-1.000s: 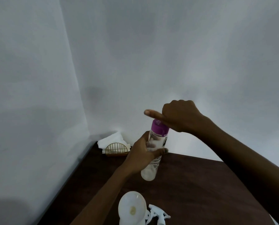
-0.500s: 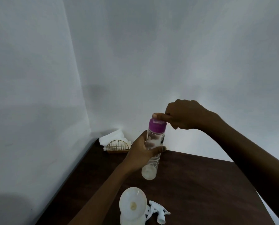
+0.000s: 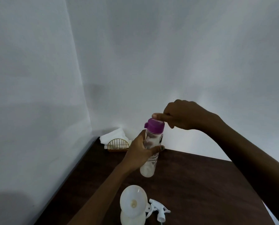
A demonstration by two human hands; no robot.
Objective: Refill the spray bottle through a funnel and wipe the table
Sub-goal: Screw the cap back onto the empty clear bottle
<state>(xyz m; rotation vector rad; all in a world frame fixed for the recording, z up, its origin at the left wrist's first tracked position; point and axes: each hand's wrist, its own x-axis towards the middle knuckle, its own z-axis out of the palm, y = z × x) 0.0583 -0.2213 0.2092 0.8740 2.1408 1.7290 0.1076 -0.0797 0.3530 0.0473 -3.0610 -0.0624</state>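
Two hands meet on one clear bottle [image 3: 149, 153] held upright above the tabletop [image 3: 200, 184]: the left hand [image 3: 139, 154] reaches up from below, its grip wrapped shut around the bottle's middle, thumb across the front. The right hand [image 3: 182, 116] comes from the right with fingers curled in, its grip pinched on the top edge of the purple cap [image 3: 155, 125]. Near the front edge stands a white funnel [image 3: 133, 202] in the spray bottle [image 3: 132, 219], the trigger head [image 3: 158, 210] lying beside it.

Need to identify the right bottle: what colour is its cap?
Purple cap, clearest in the head view, on the clear bottle.
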